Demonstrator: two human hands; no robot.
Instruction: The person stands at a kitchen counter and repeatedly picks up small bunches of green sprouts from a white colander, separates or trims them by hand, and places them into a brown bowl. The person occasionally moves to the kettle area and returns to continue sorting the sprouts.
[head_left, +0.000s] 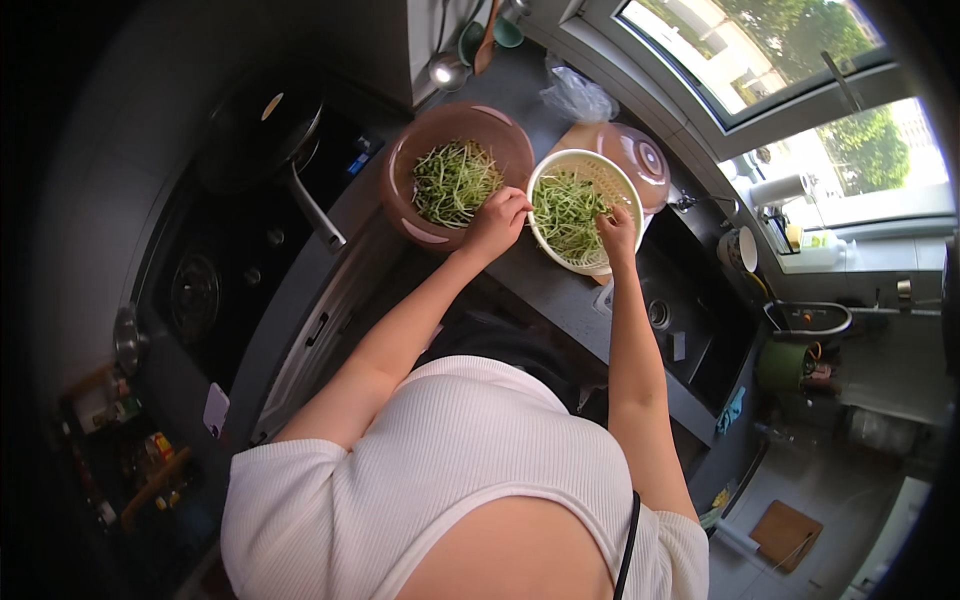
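A cream plastic colander (639, 217) stands before me, heaped with green sprouts (566, 206). To its left is a wide pinkish-brown bowl (514, 142) with another heap of sprouts (454, 184) inside. My right hand (618, 236) reaches over the colander's right side, its bent fingers closed on sprouts there. Between the two vessels, my left hand (496, 223) has its fingertips drawn together by the colander's left rim. Whether those fingertips pinch a sprout or only touch the rim is too small to tell.
Behind the colander a second pinkish bowl (637, 161) lies upside down, near a clear plastic bag (577, 94). A black sink (682, 300) with a faucet (705, 201) is at right. On the left, a wok (262, 135) sits on the stove, its handle (315, 210) jutting toward the counter edge.
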